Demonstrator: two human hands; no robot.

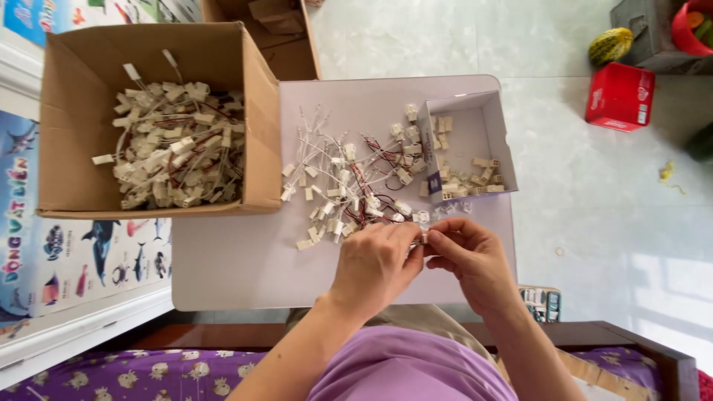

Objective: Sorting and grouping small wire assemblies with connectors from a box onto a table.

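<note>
both hands, left hand (pixel 375 260) and right hand (pixel 469 256), pinch one small white connector (pixel 424 238) between fingertips above the pale board (pixel 238 260)'s near edge. it looks light, stiff and slippery, best gripped by its plastic body. loose wired pieces (pixel 349 182) crowd ahead; bare board lies leftward.

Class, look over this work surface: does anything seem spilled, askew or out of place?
Mostly orderly. A few small connectors lie loose on the white board, just outside the small white box, as if spilled.
</note>
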